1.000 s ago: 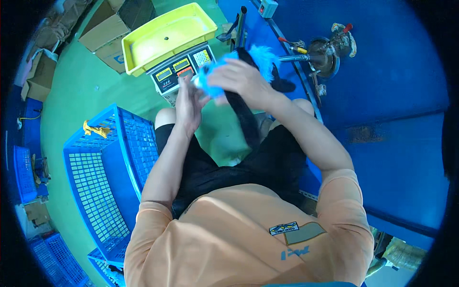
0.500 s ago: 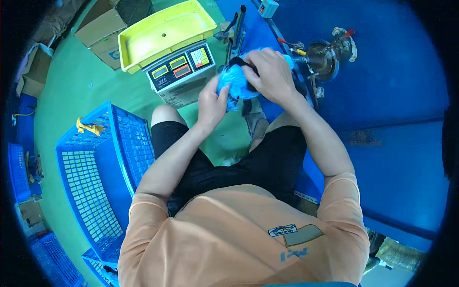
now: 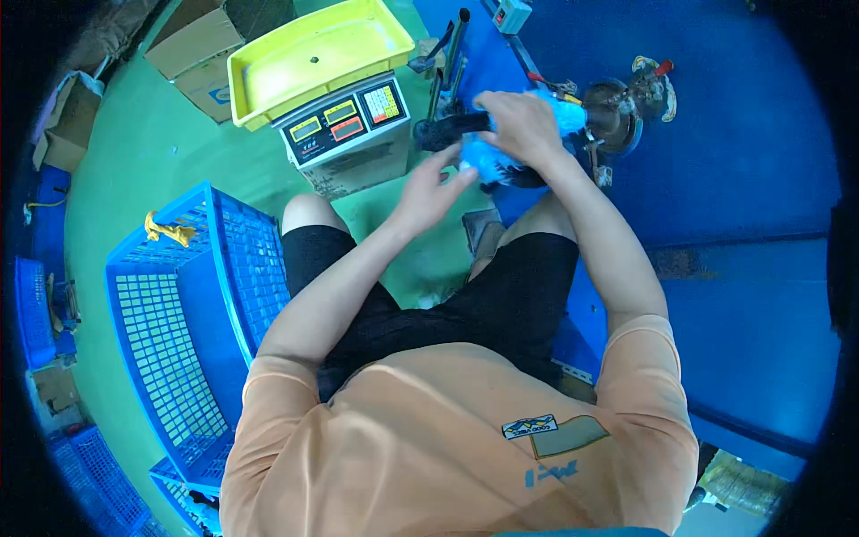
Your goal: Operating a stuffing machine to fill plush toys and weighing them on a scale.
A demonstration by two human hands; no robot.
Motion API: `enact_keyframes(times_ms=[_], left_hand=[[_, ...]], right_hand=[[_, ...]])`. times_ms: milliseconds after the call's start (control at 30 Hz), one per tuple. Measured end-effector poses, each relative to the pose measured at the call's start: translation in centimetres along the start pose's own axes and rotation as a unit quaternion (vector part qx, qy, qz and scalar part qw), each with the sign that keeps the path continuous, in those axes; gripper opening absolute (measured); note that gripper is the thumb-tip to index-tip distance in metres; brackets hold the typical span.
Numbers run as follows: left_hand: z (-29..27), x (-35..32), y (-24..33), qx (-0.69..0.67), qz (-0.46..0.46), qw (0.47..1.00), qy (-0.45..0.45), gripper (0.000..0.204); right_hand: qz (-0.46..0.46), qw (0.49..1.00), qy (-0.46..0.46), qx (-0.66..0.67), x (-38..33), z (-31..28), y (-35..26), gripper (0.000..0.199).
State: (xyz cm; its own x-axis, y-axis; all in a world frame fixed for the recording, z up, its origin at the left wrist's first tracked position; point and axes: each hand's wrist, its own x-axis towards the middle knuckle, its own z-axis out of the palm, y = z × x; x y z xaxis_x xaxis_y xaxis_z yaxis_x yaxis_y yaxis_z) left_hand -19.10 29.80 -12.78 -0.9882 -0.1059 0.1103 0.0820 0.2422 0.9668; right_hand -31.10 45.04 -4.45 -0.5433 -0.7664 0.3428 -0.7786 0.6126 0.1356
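- A blue plastic crate (image 3: 250, 277) stands on the green floor (image 3: 125, 215).
- A yellow tray (image 3: 335, 54) tops a digital scale (image 3: 344, 130).
- A worker's left hand (image 3: 432, 192), thumb and fingers apart, meets a furry blue-and-black piece (image 3: 490, 163).
- The right hand (image 3: 528, 130) clamps fingers around it, near a round metal fitting (image 3: 613, 121).

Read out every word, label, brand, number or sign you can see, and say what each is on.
I don't copy wording, but print stands here:
Shirt: lettering on a small patch, and blue lettering below it in the picture.
Scale: keypad marks too small to read; no digits legible on its displays.
Carton: a blue mark, too blurred to read.
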Motion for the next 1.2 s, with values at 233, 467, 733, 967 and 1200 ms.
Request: enact_keyframes(times_ms=[233,467,733,967,1200], left_hand=[[-3.4,0.2,4.1,-0.432,-0.117,0.894,0.029,0.037],[-5.4,3.0,4.0,-0.414,-0.229,0.881,-0.001,0.035],[-5.1,1.4,4.0,-0.358,-0.171,0.916,0.059,0.025],[-6.5,-1.4,2.6,-0.392,-0.169,0.896,0.119,0.024],[-7.3,-4.1,1.1,-0.488,-0.112,0.853,0.149,0.032]], right_hand=[[0.007,0.998,0.056,-0.002,-1.3,0.6,1.4,0.038],[0.008,0.997,0.079,-0.016,-1.2,0.8,1.2,0.039],[-0.077,0.992,0.091,0.034,-0.9,0.3,1.8,0.035],[-0.097,0.994,0.056,0.010,0.3,0.3,-0.2,0.030],[-0.093,0.995,0.038,0.014,1.3,0.1,-2.3,0.029]])
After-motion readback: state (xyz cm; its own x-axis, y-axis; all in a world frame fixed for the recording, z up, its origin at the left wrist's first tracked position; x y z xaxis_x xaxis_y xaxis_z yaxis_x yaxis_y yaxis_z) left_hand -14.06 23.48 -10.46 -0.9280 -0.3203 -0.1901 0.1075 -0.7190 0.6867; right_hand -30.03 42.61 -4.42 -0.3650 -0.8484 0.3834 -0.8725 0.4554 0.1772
